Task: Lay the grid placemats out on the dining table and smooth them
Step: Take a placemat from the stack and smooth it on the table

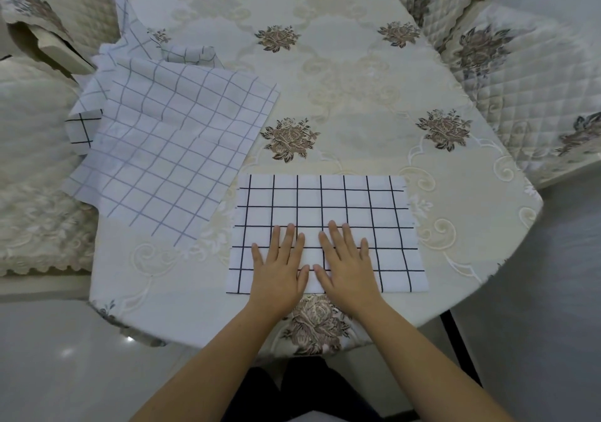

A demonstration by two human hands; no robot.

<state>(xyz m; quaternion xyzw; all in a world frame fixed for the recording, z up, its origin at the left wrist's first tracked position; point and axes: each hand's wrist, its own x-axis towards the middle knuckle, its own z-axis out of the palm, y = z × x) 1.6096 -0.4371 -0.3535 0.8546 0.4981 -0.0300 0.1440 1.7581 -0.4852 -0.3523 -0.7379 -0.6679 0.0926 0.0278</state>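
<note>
A white placemat with a black grid [357, 203] lies flat on the dining table [341, 80], close to the near edge. My left hand [279, 268] and my right hand [346, 265] rest palm down on its near half, side by side, fingers spread and pointing away from me. A heap of other grid placemats [169, 138] sits at the table's left side; the top one shows a pale blue-grey grid and lies askew, partly over the edge. A corner with a black grid [81, 129] peeks out beneath it.
The table wears a cream cloth with brown rose motifs. Chairs with quilted floral covers stand at the left [39, 129] and at the right [520, 89]. The pale tiled floor [65, 356] shows below the table's near edge.
</note>
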